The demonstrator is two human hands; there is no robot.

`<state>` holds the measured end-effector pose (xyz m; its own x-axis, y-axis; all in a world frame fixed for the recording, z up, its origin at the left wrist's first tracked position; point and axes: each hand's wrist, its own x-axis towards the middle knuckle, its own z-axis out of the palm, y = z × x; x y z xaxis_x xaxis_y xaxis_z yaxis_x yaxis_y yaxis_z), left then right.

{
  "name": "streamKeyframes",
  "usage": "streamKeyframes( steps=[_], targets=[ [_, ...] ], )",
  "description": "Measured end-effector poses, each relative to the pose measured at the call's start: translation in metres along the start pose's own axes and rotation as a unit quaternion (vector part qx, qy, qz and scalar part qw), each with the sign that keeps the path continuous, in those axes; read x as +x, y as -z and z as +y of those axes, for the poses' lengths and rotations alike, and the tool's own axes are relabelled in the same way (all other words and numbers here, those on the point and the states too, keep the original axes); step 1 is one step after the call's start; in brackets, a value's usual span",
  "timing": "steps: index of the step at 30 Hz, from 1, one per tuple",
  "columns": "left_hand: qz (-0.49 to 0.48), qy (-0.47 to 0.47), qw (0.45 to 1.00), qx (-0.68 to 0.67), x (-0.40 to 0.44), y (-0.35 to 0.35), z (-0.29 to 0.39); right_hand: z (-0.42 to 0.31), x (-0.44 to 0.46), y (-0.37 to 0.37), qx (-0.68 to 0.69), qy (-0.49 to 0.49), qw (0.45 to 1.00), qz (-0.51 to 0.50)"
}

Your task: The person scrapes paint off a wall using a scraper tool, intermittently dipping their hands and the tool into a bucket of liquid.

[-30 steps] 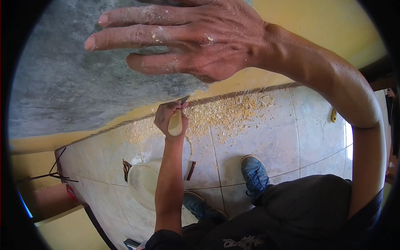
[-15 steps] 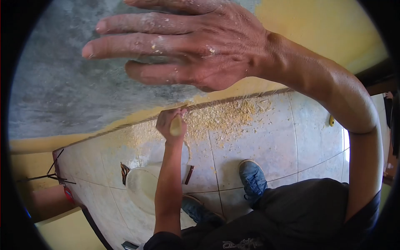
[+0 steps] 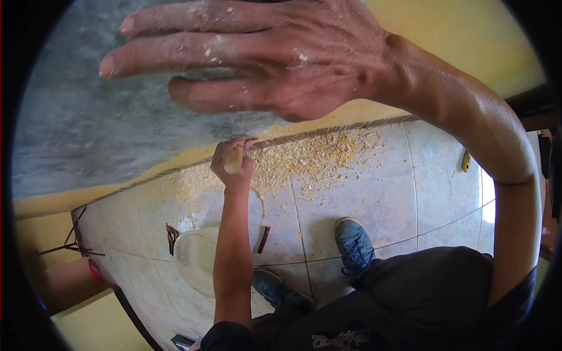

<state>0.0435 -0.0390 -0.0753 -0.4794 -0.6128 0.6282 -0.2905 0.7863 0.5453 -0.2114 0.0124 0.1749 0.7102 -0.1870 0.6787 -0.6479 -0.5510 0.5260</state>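
Observation:
My left hand [image 3: 233, 167] is closed around the pale yellow handle of a scraper [image 3: 234, 161], low against the wall [image 3: 117, 128] just above the baseboard. The handle points toward me and the blade is hidden behind my fingers. Large and close to the camera, my right hand [image 3: 263, 58] lies over the wall with its fingers stretched out and spread, holding nothing. Pale flakes and dust cling to its back. The wall shows bare grey plaster, with yellow paint left along the bottom and at the right.
Yellow and white flakes [image 3: 316, 161] cover the tiled floor along the wall. A whitish round container [image 3: 196, 257] stands beside my left forearm. Nearby lie a dark red strip [image 3: 264, 240] and a brown ragged piece [image 3: 172, 238]. Thin black legs [image 3: 73, 245] stand at the left; a yellow-handled object [image 3: 466, 162] lies right.
My left hand has moved left and slightly up along the wall's foot with the scraper. My right hand has shifted a little left and up in view, fingers still spread.

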Motion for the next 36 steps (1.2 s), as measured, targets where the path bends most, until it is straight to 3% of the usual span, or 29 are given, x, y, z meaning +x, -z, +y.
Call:
streamKeyframes(
  steps=[6,8,9,10,13,16,19,21,24,25,26,28,32,34,36],
  targets=[
    [0.070,-0.005,0.996,-0.056,0.008,-0.004,0.005,0.001,-0.001,0.004,0.004,-0.006,1.000,-0.020],
    [0.046,0.047,0.979,-0.191,0.013,0.001,0.008,0.000,0.002,0.005,0.011,-0.008,1.000,-0.023],
    [0.031,0.031,0.980,-0.194,0.019,0.003,0.017,-0.002,0.005,0.008,0.009,-0.006,1.000,-0.025],
    [0.039,-0.033,0.997,-0.062,0.023,0.000,0.016,-0.002,0.004,0.012,0.009,-0.005,0.999,-0.030],
    [0.048,-0.006,0.996,-0.072,0.023,0.001,0.021,-0.007,0.003,0.015,0.027,-0.012,0.998,-0.051],
    [0.037,-0.030,0.998,-0.043,0.022,0.010,0.031,-0.010,0.004,0.013,0.028,-0.009,0.998,-0.050],
    [0.045,-0.110,0.992,-0.043,0.026,0.015,0.040,-0.009,0.006,0.017,0.033,0.000,0.998,-0.059],
    [0.095,-0.111,0.989,0.018,0.023,0.016,0.042,-0.010,0.006,0.024,0.055,-0.007,0.995,-0.082],
    [0.035,-0.093,0.995,-0.003,0.016,0.007,0.031,-0.012,0.004,0.021,0.075,-0.014,0.995,-0.071],
    [0.020,-0.144,0.986,0.088,0.016,0.011,0.031,-0.010,0.005,0.019,0.075,-0.007,0.996,-0.055],
    [0.024,-0.148,0.985,0.089,0.020,0.011,0.030,-0.007,0.004,0.016,0.074,-0.001,0.997,-0.039],
    [0.119,-0.038,0.991,-0.048,0.015,0.005,0.029,-0.012,0.007,0.025,0.049,-0.016,0.994,-0.096],
    [0.015,-0.081,0.997,-0.005,0.012,0.006,0.016,-0.020,0.013,0.038,0.034,-0.048,0.979,-0.193],
    [0.009,-0.085,0.995,0.046,0.014,0.006,0.012,-0.016,0.006,0.020,0.077,-0.041,0.991,-0.102],
    [0.099,-0.001,0.994,-0.049,0.008,0.003,0.017,-0.012,0.001,0.012,0.050,-0.018,0.997,-0.050]
  ],
)
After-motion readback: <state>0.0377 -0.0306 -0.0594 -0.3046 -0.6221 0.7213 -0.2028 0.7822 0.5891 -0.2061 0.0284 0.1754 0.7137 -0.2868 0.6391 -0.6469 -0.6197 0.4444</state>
